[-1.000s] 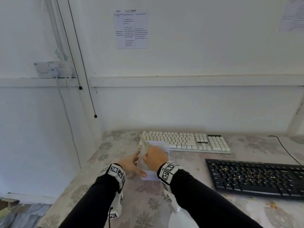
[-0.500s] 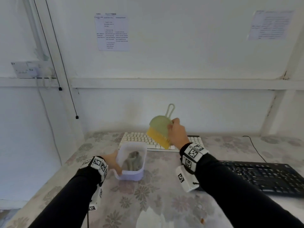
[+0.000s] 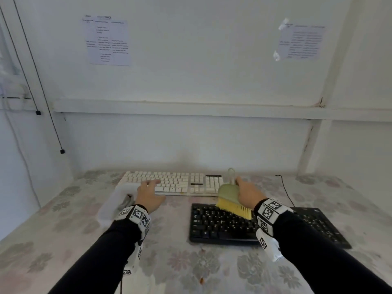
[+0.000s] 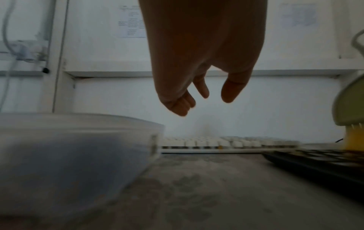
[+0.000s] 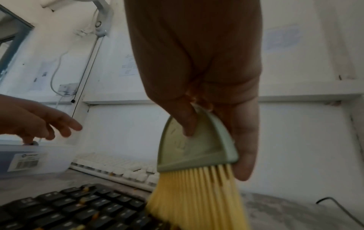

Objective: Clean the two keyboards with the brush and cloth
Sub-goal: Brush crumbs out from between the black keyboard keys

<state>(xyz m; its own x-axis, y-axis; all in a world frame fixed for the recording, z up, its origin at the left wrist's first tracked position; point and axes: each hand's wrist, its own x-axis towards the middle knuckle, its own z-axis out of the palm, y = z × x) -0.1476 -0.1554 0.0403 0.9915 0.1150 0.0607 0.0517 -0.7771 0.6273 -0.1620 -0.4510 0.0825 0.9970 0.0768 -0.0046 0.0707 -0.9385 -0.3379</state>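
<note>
right hand (image 3: 248, 194) grips the brush (image 3: 230, 198) by its green head, thumb across the flat face, fingers behind. yellow bristles point down and reach the top edge of the black keyboard (image 3: 222, 224); from the right wrist view they touch the keys. yellowish crumbs sit among the black keys.

left hand (image 3: 148, 195) holds nothing, fingers loosely spread and slightly curled, hovering just right of the translucent plastic container (image 3: 110, 206) and in front of the white keyboard (image 3: 169, 182). a grey cloth (image 3: 127, 201) lies inside the container, mostly hidden by the left wrist.

white keyboard lies along the back of the table (image 3: 191, 268), near the wall; black keyboard in front of it and to the right, apart from it. the table has a floral cover. a black cable (image 3: 285, 189) runs back behind the black keyboard.
</note>
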